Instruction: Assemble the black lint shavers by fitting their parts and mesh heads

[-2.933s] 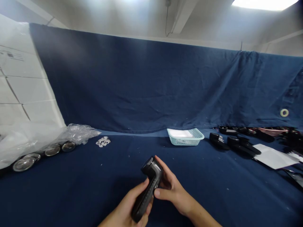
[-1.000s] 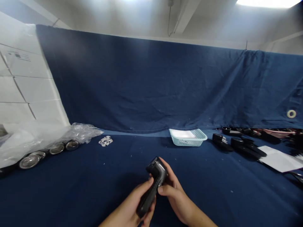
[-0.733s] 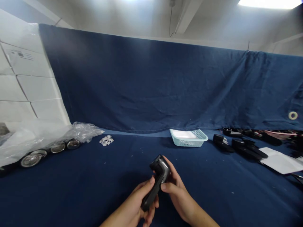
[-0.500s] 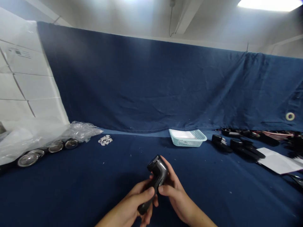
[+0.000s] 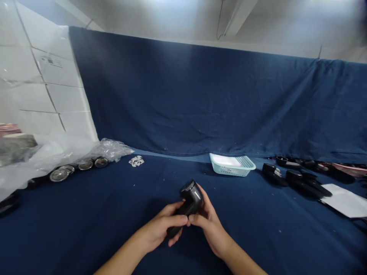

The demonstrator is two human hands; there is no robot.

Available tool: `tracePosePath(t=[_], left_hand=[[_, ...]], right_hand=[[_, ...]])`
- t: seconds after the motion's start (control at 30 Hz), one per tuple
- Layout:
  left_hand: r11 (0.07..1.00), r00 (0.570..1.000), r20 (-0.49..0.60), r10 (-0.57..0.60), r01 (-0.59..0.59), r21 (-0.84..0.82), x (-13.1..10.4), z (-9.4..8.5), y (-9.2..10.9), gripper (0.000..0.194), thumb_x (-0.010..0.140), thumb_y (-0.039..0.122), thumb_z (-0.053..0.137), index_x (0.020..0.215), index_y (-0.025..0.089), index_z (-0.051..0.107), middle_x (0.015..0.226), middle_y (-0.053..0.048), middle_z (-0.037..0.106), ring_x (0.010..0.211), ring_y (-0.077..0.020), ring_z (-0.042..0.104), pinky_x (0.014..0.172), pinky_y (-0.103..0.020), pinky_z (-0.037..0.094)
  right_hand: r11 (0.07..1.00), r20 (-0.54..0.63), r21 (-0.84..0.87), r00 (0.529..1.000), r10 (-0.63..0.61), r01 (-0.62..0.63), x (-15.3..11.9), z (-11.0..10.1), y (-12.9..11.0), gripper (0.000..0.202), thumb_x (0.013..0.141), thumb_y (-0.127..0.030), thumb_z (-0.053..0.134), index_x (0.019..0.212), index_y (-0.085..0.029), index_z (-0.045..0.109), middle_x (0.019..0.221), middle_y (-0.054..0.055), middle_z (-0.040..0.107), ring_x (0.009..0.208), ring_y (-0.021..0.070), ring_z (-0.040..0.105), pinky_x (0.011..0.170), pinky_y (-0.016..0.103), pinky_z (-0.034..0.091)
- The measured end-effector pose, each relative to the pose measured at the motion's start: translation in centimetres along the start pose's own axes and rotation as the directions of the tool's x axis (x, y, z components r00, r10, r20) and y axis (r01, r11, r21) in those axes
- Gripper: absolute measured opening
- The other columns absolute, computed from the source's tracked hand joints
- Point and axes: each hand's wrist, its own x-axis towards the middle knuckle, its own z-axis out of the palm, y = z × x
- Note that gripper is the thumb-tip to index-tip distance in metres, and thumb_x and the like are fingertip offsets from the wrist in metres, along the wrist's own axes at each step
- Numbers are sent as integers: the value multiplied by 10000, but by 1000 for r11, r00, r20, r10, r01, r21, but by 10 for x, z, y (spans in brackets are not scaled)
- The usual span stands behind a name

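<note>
A black handheld device (image 5: 191,199) with an angled round head is held over the dark blue cloth (image 5: 114,229), in the lower middle. My left hand (image 5: 164,225) wraps round its lower handle, thumb on top. My right hand (image 5: 206,219) holds its right side, with fingers behind the head and the thumb near the handle. Both thumb tips nearly meet on the device. Its ribbed head points up and to the left, and small pale lettering shows on its neck.
A light blue basket (image 5: 233,170) with white sheets stands at the back. Black devices (image 5: 304,184) and white paper (image 5: 345,200) lie right. At left are round metallic parts (image 5: 59,174), clear plastic (image 5: 113,149) and a small black-and-white item (image 5: 136,161).
The view has turned left, so background things sit farther right. The device has tilted a little in my hands, and my left hand has shifted up along the handle.
</note>
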Motion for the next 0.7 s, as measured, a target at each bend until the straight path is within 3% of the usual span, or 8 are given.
tracePosePath(t=[0.17,0.43,0.6,0.7], left_hand=[[1000,1000,-14,-21,21,13,0,2,-4,533,734,380,676,1187,153,512,816,-20,608,392,-39,439,312,-153,247],[1000,1000,-22,-16,16,-8,3,-1,-8,541,752,380,661,1213,154,490,783,-13,598,389,-35,406,323,-162,184],[998,998,-37,-55,55,2,1,-1,-8,555,765,383,650,1237,160,462,789,-17,615,402,-44,422,339,-171,175],[998,998,-20,-58,59,13,1,-1,-7,555,773,393,639,1244,157,464,778,-13,612,402,-48,424,343,-174,177]], right_hand=[[1000,20,-30,1000,2,-1,3,-3,0,864,661,-233,783,1383,-319,316,1141,47,634,742,168,617,729,345,489],[994,4,-106,1000,-23,24,6,-7,6,823,677,-289,775,1367,-294,327,1190,71,606,1056,271,592,824,406,498],[992,-51,-123,998,-38,31,6,-7,14,804,689,-325,760,1364,-309,323,1164,65,612,1038,276,593,819,408,493],[992,-28,-118,999,-37,33,3,-5,10,764,730,-301,727,1370,-310,310,1154,62,614,951,244,618,793,387,492]])
